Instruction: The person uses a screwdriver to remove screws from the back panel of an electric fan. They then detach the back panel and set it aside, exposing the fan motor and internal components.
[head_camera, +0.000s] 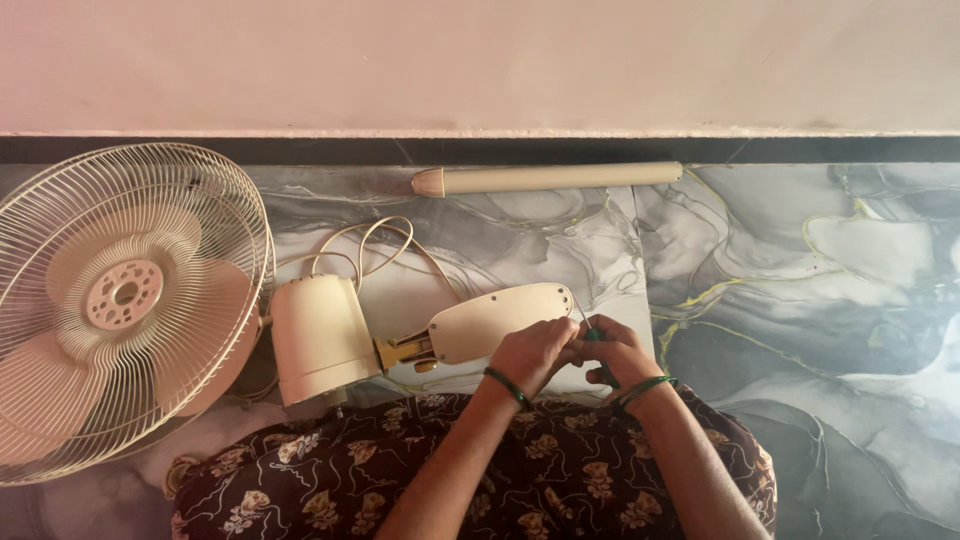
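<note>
A cream pedestal fan lies on its side on the marble floor. Its wire cage (120, 300) with the blades is at the left, the motor housing (320, 340) beside it. An oval control panel (500, 320) juts from the neck toward me. My left hand (535, 352) rests on the panel's near end and steadies it. My right hand (620, 355) is closed around a green-handled screwdriver (598, 350), whose thin shaft points up at the panel's right end. Both wrists wear green bangles.
A cream stand pole (550, 178) lies along the dark skirting at the wall. The fan's cord (385, 245) loops on the floor behind the motor. My floral-patterned lap (560, 470) fills the bottom of the view.
</note>
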